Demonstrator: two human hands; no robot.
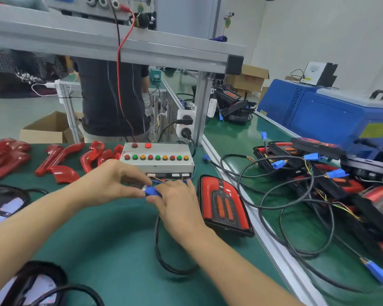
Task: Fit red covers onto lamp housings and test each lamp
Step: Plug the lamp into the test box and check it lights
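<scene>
An assembled lamp with its red cover on lies on the green mat, just right of my hands. Its black cable loops toward me and ends in a blue connector. My right hand pinches that blue connector. My left hand pinches a white plug against it, just in front of the grey test box with its row of coloured buttons. Loose red covers lie across the back left of the mat.
Empty black lamp housings sit at the left edge and another at the bottom left. A pile of finished lamps with cables and blue connectors fills the right bench. A blue machine stands behind it. A person stands beyond the frame.
</scene>
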